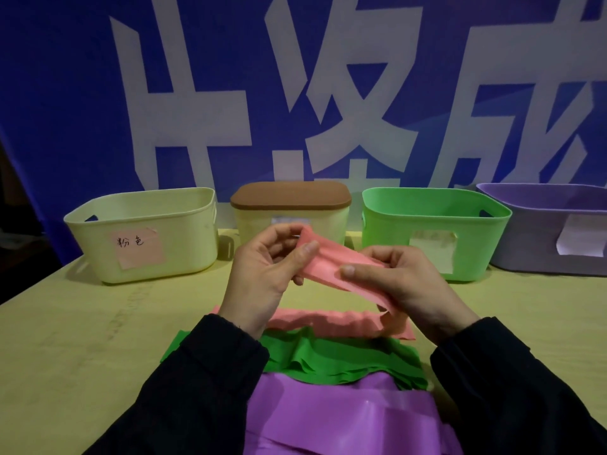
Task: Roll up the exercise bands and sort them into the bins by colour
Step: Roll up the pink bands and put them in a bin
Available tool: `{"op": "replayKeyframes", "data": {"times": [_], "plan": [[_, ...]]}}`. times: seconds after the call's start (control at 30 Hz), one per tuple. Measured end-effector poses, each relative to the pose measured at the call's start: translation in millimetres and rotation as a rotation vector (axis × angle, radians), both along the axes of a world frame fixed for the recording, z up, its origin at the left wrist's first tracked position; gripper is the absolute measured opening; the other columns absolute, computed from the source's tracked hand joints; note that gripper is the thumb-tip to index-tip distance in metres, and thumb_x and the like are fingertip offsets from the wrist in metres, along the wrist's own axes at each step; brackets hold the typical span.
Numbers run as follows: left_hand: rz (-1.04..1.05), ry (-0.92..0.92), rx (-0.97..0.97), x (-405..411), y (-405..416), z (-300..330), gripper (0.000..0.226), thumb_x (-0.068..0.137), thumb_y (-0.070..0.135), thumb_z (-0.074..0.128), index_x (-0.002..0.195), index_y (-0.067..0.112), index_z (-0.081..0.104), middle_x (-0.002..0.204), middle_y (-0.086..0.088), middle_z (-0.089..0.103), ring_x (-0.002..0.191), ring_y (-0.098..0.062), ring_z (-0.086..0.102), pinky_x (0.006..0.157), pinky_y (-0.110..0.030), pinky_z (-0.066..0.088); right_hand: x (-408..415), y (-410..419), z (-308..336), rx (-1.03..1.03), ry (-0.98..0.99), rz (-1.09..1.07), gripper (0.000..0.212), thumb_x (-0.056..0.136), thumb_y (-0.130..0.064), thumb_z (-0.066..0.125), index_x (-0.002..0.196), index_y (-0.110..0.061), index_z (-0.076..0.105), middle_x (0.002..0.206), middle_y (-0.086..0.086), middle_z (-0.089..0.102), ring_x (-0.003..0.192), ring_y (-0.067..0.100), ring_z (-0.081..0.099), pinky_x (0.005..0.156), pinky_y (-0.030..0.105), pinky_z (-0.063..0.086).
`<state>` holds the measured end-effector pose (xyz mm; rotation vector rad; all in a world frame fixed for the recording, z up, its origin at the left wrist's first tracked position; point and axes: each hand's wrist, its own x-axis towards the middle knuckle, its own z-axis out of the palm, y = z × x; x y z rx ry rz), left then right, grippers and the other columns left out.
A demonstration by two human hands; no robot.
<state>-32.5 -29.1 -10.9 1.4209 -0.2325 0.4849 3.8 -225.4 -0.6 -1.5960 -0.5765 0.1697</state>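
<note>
Head cam: you hold the pink band up over the counter, in front of the bins. Your left hand has its grip closed on one end, thumb & fingers pinching it. Your right hand pinches the band a bit further along, so that grip is closed on it too. The rest of the pink band hangs down from your right hand & lies wrinkly on the counter, just behind the green band. The purple band lies closest to you, partly over the green one.

At the back, L to R: a cream bin w/ a pink label, a lidded box w/ a brown top, a green bin & a purple bin.

Step now, I think: you are just starting to roll the pink band. No real roll shows yet, only a stretched bit between your hands.

Next move, my guess: turn the left end over on itself & keep it tight while your right hand feeds more band in. Keep the edges lined up or the roll goes crooked. Then it likely goes in the cream bin w/ the pink label. Green & purple bands are not rolled yet.
</note>
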Motion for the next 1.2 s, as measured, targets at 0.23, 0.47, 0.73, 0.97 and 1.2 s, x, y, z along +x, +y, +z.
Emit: {"op": "replayKeyframes", "data": {"times": [0.23,0.47,0.73,0.97,1.2], "plan": [[0.021,-0.043,-0.135,0.8,3.1,3.1,0.024,0.077,0.020,0.073,0.101,0.020,0.069,0.089,0.002,0.071,0.076,-0.013,0.058,0.055,-0.020,0.048,-3.5,0.0,2.3,0.074,-0.022,0.023,0.014,0.072,-0.027,0.077,0.069,-0.013,0.075,0.060,-0.001,0.064,0.047,0.009,0.054,0.043,0.016,0.040],[0.026,-0.031,-0.054,-0.8,-0.7,2.1,0.017,0.077,0.024,0.072,0.093,0.026,0.077,0.093,0.004,0.076,0.082,-0.011,0.066,0.059,-0.023,0.055,-0.8,-5.9,5.4,-0.029,-0.151,-0.131,0.025,0.069,-0.032,0.080,0.070,-0.010,0.070,0.058,-0.006,0.063,0.050,0.006,0.054,0.047,0.015,0.041],[0.000,-0.018,0.025,0.0,-1.9,0.9,0.023,0.094,0.023,0.058,0.112,0.027,0.071,0.082,0.014,0.068,0.062,-0.015,0.054,0.054,-0.025,0.050,-1.6,-1.9,1.0,-0.108,-0.232,-0.083,0.029,0.078,-0.039,0.072,0.080,-0.011,0.073,0.066,-0.005,0.068,0.057,0.005,0.058,0.051,0.017,0.043],[0.037,-0.075,-0.010,1.0,3.2,1.1,0.028,0.088,0.020,0.067,0.115,0.027,0.070,0.090,0.005,0.069,0.069,-0.015,0.051,0.052,-0.021,0.045,0.5,-2.6,0.4,-0.080,-0.212,-0.088,0.031,0.075,-0.040,0.076,0.080,-0.009,0.075,0.069,0.000,0.068,0.059,0.009,0.058,0.052,0.020,0.043],[0.129,-0.060,-0.044,0.2,-1.7,0.0,0.026,0.086,0.028,0.067,0.112,0.025,0.070,0.089,0.011,0.070,0.076,-0.008,0.057,0.056,-0.022,0.048,0.6,-2.2,0.3,-0.052,-0.154,-0.038,0.031,0.076,-0.039,0.073,0.071,-0.010,0.064,0.059,-0.004,0.056,0.049,0.007,0.047,0.045,0.017,0.035]]}}
